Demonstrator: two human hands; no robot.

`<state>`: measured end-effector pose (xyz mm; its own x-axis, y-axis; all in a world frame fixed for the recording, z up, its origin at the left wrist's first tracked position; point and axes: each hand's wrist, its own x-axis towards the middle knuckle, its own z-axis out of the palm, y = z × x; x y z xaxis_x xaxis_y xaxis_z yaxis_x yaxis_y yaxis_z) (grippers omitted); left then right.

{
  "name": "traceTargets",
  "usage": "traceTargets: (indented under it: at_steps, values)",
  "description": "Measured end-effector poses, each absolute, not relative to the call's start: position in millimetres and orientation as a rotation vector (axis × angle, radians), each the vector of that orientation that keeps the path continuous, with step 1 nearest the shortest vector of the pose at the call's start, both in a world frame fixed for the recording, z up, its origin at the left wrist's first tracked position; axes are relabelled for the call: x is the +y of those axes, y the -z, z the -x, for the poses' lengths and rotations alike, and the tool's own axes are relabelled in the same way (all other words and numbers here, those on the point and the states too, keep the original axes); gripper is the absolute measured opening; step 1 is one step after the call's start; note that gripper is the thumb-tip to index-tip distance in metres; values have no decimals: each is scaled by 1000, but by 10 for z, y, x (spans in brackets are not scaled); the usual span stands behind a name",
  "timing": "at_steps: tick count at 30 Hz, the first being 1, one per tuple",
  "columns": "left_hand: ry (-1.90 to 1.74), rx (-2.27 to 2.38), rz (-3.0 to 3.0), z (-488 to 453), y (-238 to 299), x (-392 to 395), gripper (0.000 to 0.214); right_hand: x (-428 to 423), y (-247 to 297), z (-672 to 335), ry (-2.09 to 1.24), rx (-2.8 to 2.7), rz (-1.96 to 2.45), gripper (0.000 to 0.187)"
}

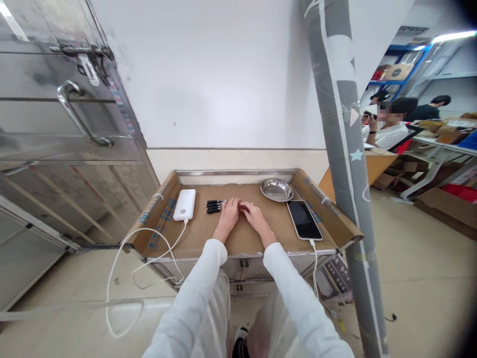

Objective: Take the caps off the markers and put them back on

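Note:
Both hands are over the middle of the cardboard-lined table top (238, 238), their fingertips close together. My left hand (230, 213) lies just right of a row of several black, pen-like sticks with light tips (213, 206), partly covering their right ends. Its fingers are held together and point away from me. My right hand (254, 215) reaches in from the right, its fingers bent and closed toward the left fingertips. Whatever sits between the fingers is too small and too covered to name.
A white power bank (185, 204) lies at the left, its white cable (112, 278) looping off the edge. At the right are a round metal dish (276, 190) and a phone (304, 220) on a cable. A grey wrapped pole (346, 149) stands beside the table. People sit farther right.

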<state>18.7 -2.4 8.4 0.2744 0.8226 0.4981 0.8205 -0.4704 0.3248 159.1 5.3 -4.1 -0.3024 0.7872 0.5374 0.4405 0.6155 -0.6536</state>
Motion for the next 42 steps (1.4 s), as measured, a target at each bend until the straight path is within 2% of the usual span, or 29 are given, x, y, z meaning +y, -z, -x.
traceTargets:
  at_steps: [6, 11, 18, 26, 33, 42]
  values:
    - [-1148, 1439, -2431, -97, -46, -189, 34, 32, 110, -1654, -280, -2009, 1102, 24]
    - [-1083, 1394, -2445, -109, -16, -156, 20, -3, 107, -1736, -166, -1947, 1240, 15]
    - [-982, 1525, -2502, -125, -25, -144, 12, 21, 138, -1744, -235, -1965, 1240, 24]
    - [-916, 1808, -2537, -167, -62, -69, 11, -16, 41, -1714, -82, -1922, 1377, 22]
    - [-876, 1778, -2579, -162, -74, -114, 8, -93, -24, -1675, -15, -1848, 1482, 20]
    - [-825, 1919, -2556, -181, -59, -149, 20, -70, 20, -1688, 50, -1917, 1549, 22]
